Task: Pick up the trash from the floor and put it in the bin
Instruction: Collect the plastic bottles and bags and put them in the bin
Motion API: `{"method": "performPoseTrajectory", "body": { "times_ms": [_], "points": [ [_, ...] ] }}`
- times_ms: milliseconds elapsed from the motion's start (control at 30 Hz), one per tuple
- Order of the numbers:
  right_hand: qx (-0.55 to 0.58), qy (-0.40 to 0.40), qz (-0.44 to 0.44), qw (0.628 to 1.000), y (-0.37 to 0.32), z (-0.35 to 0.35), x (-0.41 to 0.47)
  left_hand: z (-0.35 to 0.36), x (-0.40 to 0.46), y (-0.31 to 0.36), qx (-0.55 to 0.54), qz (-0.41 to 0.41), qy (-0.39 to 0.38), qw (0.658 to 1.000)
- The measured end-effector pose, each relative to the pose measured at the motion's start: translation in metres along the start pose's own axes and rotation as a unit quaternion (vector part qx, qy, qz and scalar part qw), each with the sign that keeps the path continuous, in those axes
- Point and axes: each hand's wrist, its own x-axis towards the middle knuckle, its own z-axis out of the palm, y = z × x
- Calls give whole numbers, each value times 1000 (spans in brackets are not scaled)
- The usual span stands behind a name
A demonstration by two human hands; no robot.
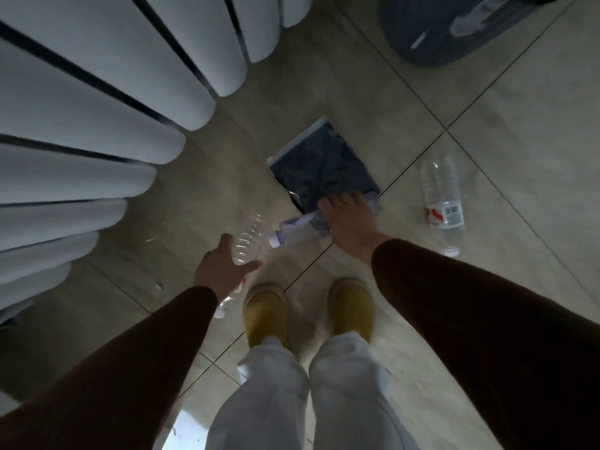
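"Where was the trash?"

"On the tiled floor at the person's feet. The right hand was closed round a crumpled bottle, fingertips down on a dark bag. The left hand was spread open beside a clear bottle, touching it, I think, but not gripping. Another bottle lay well off to the right."

"And the bin?"

"The bin stood far ahead, near the radiator."

"What could've gone wrong?"

"I'd guess the clear bottle rolling away under that open palm, or the crumpled one slipping if the same hand also grabbed the slick bag."
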Motion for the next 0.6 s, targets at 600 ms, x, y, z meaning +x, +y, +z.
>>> {"method": "performPoseTrajectory", "body": {
  "times_ms": [600],
  "points": [
    [371,47,393,840,148,57,-88,63,56,181,-160,-51,-1,986]
  ]
}}
